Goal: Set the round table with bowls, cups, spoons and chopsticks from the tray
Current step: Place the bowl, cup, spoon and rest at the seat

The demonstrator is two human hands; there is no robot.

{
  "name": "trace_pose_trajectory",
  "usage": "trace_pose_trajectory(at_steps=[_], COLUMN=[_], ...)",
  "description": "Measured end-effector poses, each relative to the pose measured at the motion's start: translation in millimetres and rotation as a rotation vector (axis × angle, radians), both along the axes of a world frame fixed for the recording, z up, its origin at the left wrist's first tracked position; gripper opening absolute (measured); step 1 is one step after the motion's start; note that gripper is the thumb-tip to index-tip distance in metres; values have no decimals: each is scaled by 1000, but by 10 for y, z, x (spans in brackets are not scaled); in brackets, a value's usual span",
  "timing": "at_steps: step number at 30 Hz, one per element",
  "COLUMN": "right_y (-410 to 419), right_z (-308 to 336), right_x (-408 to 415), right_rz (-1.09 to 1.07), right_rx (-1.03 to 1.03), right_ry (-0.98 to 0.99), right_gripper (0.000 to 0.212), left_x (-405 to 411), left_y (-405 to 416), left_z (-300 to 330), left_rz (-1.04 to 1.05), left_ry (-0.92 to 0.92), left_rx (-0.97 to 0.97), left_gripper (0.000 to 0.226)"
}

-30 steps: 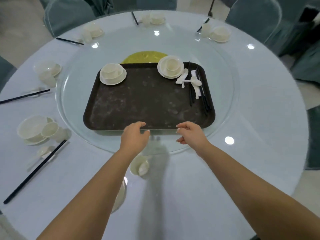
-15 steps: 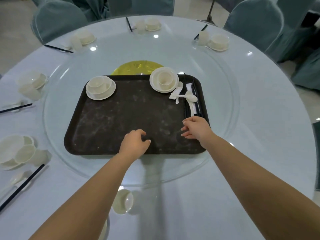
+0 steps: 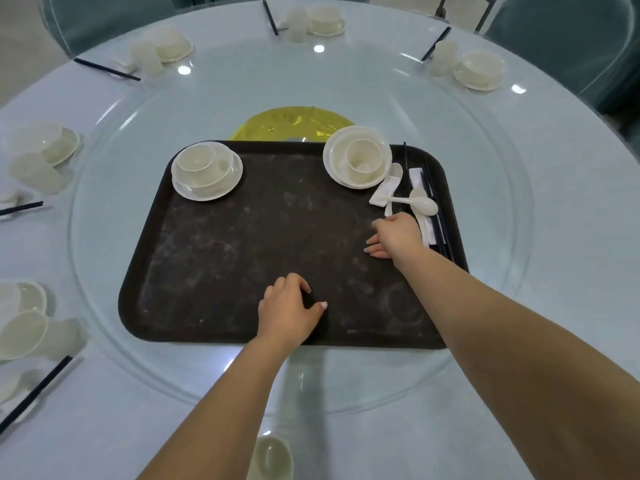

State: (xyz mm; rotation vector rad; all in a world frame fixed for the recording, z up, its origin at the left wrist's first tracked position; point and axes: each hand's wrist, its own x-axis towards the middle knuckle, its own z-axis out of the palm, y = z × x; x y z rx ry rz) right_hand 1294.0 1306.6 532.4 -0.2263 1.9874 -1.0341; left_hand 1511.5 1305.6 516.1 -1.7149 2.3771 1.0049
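A dark brown tray (image 3: 242, 258) lies on the glass turntable (image 3: 485, 188) of the round table. On its far left stands a white bowl set (image 3: 206, 170) with a cup in it. A second bowl set (image 3: 358, 156) sits far right. White spoons (image 3: 412, 201) and black chopsticks (image 3: 437, 216) lie along the tray's right side. My left hand (image 3: 289, 311) hovers over the tray's near middle, fingers curled, holding nothing. My right hand (image 3: 394, 235) is over the tray just left of the spoons, fingers apart, empty.
Place settings with white bowls, cups and black chopsticks ring the table: left (image 3: 24, 327), far left (image 3: 45, 147), back (image 3: 166, 46), back middle (image 3: 323, 19), back right (image 3: 479, 69). A white cup (image 3: 275, 457) stands near me. Blue-grey chairs surround the table.
Both hands have moved forward from the tray's near edge onto it; the right hand has travelled further, up to the spoons. The view has come closer to the tray.
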Motion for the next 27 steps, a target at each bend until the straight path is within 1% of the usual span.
trace_pose_trajectory(at_steps=[3, 7, 10, 13, 16, 18, 20, 22, 23, 24, 27], right_y=[-171, -369, -467, -504, -514, -488, -462, -436, -427, -422, -435], right_z=[-40, -54, -83, -121, -132, -80, -61, -84, -102, -113, -147], right_x=[-40, -75, -112, -147, -168, -134, -119, -143, -161, -166, -171], right_rz=[-68, -140, -161, -190, -173, -155, -188, -235, -240, -231, -168], right_rx=[1, 2, 16, 16, -50, -35, -9, -6, -1, 17, 47], right_ry=[9, -66, -42, -91, -91, -190, -232, -211, -184, -144, 70], right_gripper=[35, 23, 26, 25, 36, 43, 43, 34, 27, 25, 31], left_x=[35, 58, 62, 67, 69, 61, 55, 53, 50, 51, 47], left_y=[-2, -2, 7, 3, 0, 10, 26, 40, 40, 37, -3], left_z=[-66, -122, -137, -146, -135, -125, -114, -105, -104, -106, -107], left_rz=[4, 29, 30, 22, 15, 19, 25, 26, 23, 19, 23], left_ry=[32, 78, 97, 118, 123, 120, 115, 110, 110, 109, 100], left_rx=[-6, -34, -55, -63, -68, -71, -80, -83, -81, -76, -32], left_gripper=[35, 37, 38, 38, 38, 38, 37, 36, 36, 36, 36])
